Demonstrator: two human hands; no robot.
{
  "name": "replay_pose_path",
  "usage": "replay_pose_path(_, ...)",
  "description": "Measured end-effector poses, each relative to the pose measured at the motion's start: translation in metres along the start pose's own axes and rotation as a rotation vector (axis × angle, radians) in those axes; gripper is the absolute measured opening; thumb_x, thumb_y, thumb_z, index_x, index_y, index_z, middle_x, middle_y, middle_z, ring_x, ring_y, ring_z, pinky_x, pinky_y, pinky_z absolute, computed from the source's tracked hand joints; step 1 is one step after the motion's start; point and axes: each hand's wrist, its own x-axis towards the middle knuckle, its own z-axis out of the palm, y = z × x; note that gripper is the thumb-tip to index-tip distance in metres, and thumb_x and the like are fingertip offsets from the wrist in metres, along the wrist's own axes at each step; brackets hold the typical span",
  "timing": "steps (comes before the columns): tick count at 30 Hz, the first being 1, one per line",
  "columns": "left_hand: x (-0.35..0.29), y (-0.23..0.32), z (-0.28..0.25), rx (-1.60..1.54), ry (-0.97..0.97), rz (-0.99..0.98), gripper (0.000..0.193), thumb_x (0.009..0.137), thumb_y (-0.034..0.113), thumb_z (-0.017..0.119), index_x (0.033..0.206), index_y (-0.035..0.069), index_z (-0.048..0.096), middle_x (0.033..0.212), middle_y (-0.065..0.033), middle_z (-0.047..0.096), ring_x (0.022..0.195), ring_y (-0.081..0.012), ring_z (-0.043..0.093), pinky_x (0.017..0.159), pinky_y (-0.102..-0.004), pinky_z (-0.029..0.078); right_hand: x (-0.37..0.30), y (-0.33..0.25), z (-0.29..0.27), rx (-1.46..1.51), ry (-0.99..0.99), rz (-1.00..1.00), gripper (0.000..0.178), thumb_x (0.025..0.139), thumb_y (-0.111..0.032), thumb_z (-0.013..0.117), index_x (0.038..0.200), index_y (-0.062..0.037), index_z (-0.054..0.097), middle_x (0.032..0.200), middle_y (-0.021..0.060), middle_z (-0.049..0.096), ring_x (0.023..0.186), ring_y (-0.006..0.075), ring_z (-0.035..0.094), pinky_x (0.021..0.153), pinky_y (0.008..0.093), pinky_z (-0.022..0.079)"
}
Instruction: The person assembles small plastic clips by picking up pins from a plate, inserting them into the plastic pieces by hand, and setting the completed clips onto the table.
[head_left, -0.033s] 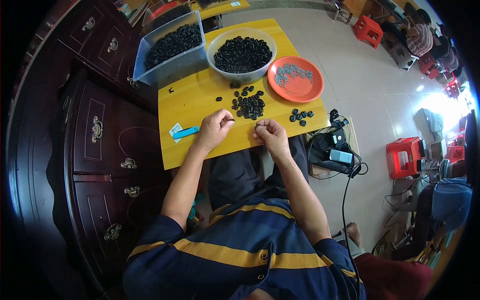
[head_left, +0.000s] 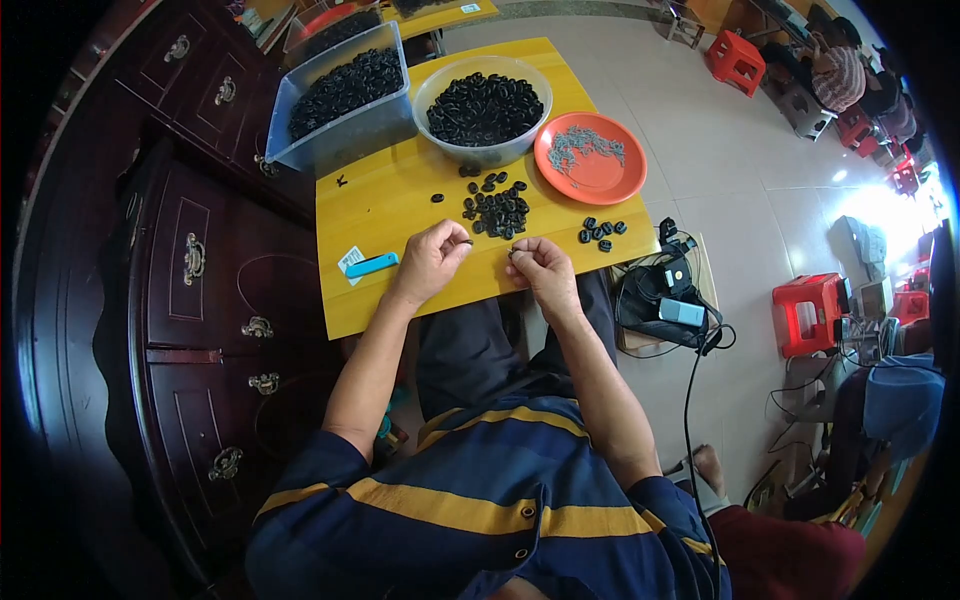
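Note:
My left hand [head_left: 433, 260] is closed in a pinch, and the tip of a small black part [head_left: 468, 241] pokes out between thumb and forefinger. Just to its right, my right hand [head_left: 545, 274] is also pinched, over a small dark piece [head_left: 513, 252] mostly hidden by the fingers. The hands are apart, above the near part of the yellow table [head_left: 400, 215]. Right beyond them lies a loose pile of small black oval plastic parts [head_left: 500, 210]. A smaller group of similar black parts [head_left: 602, 232] is to the right of my right hand.
A clear round bowl [head_left: 432, 128] and a translucent bin [head_left: 340, 140] hold many black parts at the back. An orange plate [head_left: 600, 185] carries small grey pieces [head_left: 580, 150]. A blue-handled tool [head_left: 373, 264] lies at left. Dark cabinets [head_left: 200, 250] stand left; a cabled device [head_left: 682, 312] is at right.
The black part in my left hand shows very slightly farther right. Otherwise nothing differs that I can see.

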Motion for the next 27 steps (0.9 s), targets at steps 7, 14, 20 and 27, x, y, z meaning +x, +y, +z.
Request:
replay_pose_path(7, -0.023, 0.034, 0.029, -0.62, -0.105, -0.062, 0.017, 0.094, 0.002, 0.064, 0.109, 0.005, 0.058, 0.085, 0.0048, 0.059, 0.069, -0.0021, 0.053, 0.064, -0.0194, 0.046, -0.008, -0.011, 0.003, 0.435, -0.013, 0.096, 0.021, 0.095, -0.013, 0.066, 0.113, -0.0048, 0.06, 0.098, 0.0052, 0.068, 0.089, 0.0147, 0.066, 0.081, 0.0285, 0.054)
replay_pose_path(14, -0.04, 0.063, 0.058, -0.641, -0.248, -0.097, 0.016, 0.09, 0.001, 0.07, 0.107, 0.002, 0.071, 0.082, 0.0033, 0.064, 0.068, -0.0035, 0.058, 0.066, -0.0197, 0.049, -0.013, -0.023, -0.003, 0.911, -0.09, 0.192, 0.021, 0.095, -0.018, 0.069, 0.113, -0.0126, 0.06, 0.102, 0.0013, 0.068, 0.098, 0.016, 0.065, 0.09, 0.0346, 0.055)
replay_pose_path(20, -0.036, 0.081, 0.048, -0.426, -0.283, 0.041, 0.021, 0.086, -0.002, 0.072, 0.107, 0.0, 0.073, 0.087, 0.0021, 0.067, 0.072, -0.0047, 0.059, 0.067, -0.0217, 0.049, -0.013, -0.017, -0.011, 1.013, -0.149, 0.166, 0.018, 0.096, -0.018, 0.068, 0.113, -0.0112, 0.066, 0.101, 0.0021, 0.071, 0.095, 0.0164, 0.07, 0.091, 0.0376, 0.057)
replay_pose_path(27, -0.031, 0.093, 0.044, -0.181, -0.16, 0.374, 0.018, 0.084, 0.001, 0.071, 0.102, -0.001, 0.073, 0.088, -0.0125, 0.068, 0.077, -0.0242, 0.067, 0.071, -0.0327, 0.055, -0.015, -0.02, -0.006, 0.93, -0.105, 0.124, 0.018, 0.096, -0.016, 0.068, 0.112, -0.0111, 0.063, 0.1, 0.0031, 0.07, 0.092, 0.0167, 0.069, 0.089, 0.0362, 0.057)
